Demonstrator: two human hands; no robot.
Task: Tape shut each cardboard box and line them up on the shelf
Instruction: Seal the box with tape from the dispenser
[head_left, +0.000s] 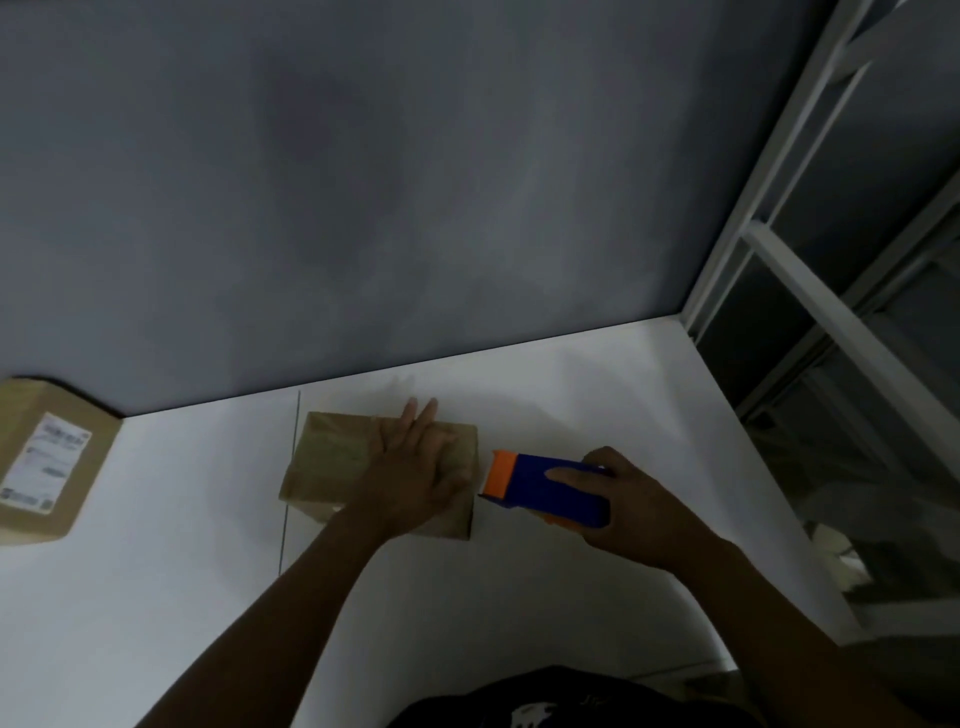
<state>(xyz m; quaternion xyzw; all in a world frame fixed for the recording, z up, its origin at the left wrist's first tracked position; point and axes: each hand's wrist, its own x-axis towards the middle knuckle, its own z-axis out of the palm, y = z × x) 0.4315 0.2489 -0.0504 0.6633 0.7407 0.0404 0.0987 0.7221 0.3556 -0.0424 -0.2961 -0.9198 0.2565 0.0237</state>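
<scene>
We press our left hand (415, 467) flat on top of the small cardboard box (332, 467). Its fingers are straight and a little spread, and they hold nothing. Our right hand (634, 499) is curled around the blue and orange tape dispenser (540, 486). It is just right of the box, and its orange end almost touches the box's side. The box sits on the white table (571, 389). A bigger box (47, 462) with a white label sits far to its left. The white metal shelf (810, 291) stands well to its right, and we see no boxes on it. It is too dark to tell if the small box has tape yet. We think taping is under way, and all the lining up is left.
</scene>
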